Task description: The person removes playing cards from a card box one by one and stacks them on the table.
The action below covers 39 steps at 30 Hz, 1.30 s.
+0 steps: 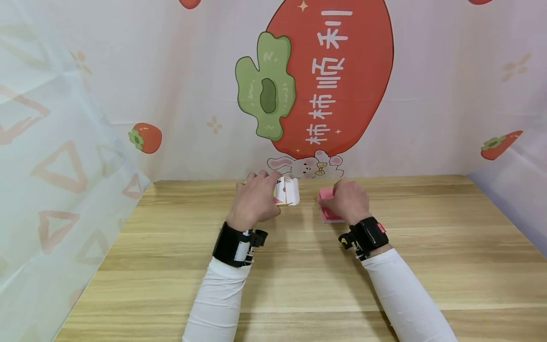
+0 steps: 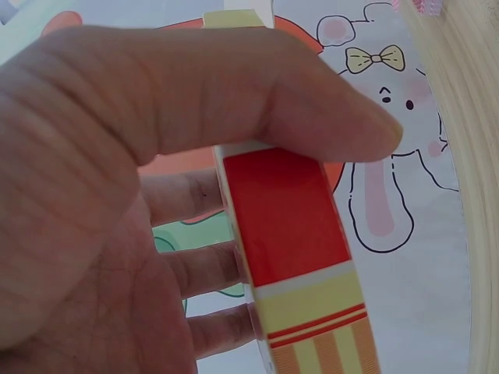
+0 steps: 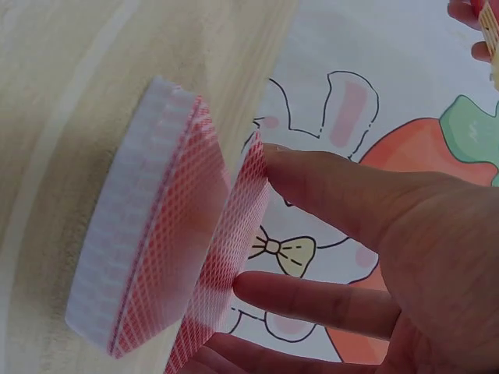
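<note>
My left hand [image 1: 255, 197] grips a playing card box [image 1: 292, 191], its flap end sticking out to the right past the fingers. In the left wrist view the thumb lies across the box's red and yellow side [image 2: 288, 222], with the other fingers behind it. A deck of red-patterned, white-edged playing cards [image 3: 144, 226] lies on the table. Above it my right hand [image 1: 351, 202] pinches a red-backed playing card [image 3: 230, 249] by its edges between thumb and fingers. The card is lifted apart from the deck at a slant.
Both hands are near the far edge of the light wooden table [image 1: 295, 285]. Behind it hangs a white cloth [image 1: 205, 95] printed with persimmons and a rabbit. Each wrist wears a black camera band [image 1: 232, 244].
</note>
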Motion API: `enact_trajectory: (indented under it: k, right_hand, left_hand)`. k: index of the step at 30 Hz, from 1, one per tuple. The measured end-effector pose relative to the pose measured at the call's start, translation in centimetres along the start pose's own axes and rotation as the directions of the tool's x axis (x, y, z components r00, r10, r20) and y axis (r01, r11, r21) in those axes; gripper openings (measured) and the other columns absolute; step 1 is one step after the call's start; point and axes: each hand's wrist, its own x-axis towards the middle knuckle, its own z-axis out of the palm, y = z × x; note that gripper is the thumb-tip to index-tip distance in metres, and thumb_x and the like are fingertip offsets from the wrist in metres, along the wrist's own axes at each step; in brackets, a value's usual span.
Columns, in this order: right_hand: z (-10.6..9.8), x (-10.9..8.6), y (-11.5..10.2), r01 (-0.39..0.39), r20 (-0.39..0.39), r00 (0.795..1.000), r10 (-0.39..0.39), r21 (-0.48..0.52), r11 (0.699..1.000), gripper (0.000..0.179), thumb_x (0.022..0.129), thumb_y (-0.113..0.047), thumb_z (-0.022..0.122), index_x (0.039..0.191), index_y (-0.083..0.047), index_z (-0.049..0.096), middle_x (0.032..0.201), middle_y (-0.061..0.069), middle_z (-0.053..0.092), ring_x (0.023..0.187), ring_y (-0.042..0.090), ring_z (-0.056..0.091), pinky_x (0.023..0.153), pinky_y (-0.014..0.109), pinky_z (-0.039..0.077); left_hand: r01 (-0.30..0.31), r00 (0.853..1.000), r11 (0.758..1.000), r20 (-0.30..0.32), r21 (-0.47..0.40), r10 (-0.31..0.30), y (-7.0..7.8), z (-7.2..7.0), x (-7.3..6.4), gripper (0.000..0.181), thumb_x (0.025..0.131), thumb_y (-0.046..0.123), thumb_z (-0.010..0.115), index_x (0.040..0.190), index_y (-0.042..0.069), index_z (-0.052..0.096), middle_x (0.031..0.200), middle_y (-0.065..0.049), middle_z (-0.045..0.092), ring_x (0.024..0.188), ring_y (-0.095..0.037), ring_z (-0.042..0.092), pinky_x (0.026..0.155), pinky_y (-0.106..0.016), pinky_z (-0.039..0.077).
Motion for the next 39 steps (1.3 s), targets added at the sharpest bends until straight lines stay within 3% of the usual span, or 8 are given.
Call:
enact_trajectory:
  k: [12, 26, 39]
  right_hand:
    - [0.8, 0.2, -0.3, -0.021, 0.030, 0.999, 0.023, -0.052, 0.998, 0.051, 0.081, -0.045, 0.081, 0.097, 0.002, 0.071, 0.074, 0.013, 0.063, 0.069, 0.031, 0.057, 0.054, 0.035, 0.044]
    - [1.3, 0.1, -0.4, 0.008, 0.000, 1.000, -0.008, -0.122, 0.992, 0.049, 0.080, -0.044, 0.083, 0.091, 0.002, 0.070, 0.072, 0.014, 0.060, 0.066, 0.031, 0.057, 0.051, 0.035, 0.045]
    - [1.4, 0.0, -0.5, -0.002, 0.012, 1.000, 0.003, -0.121, 0.993, 0.047, 0.079, -0.044, 0.083, 0.088, 0.000, 0.069, 0.071, 0.013, 0.059, 0.067, 0.031, 0.056, 0.051, 0.034, 0.043]
  left_hand:
    - [-0.005, 1.000, 1.000, 0.004, 0.002, 0.005, 0.0, -0.2, -0.1, 0.072, 0.075, 0.015, 0.083, 0.141, 0.017, 0.055, 0.118, -0.011, 0.060, 0.107, -0.032, 0.052, 0.087, -0.059, 0.045]
    - [-0.005, 1.000, 1.000, 0.009, -0.005, 0.005, 0.0, -0.2, -0.2, 0.073, 0.074, 0.015, 0.084, 0.141, 0.017, 0.055, 0.117, -0.010, 0.060, 0.105, -0.031, 0.051, 0.086, -0.057, 0.045]
    - [-0.005, 1.000, 1.000, 0.015, -0.003, 0.005, 0.1, -0.3, -0.2, 0.072, 0.075, 0.014, 0.082, 0.141, 0.018, 0.055, 0.117, -0.009, 0.059, 0.106, -0.031, 0.051, 0.086, -0.056, 0.045]
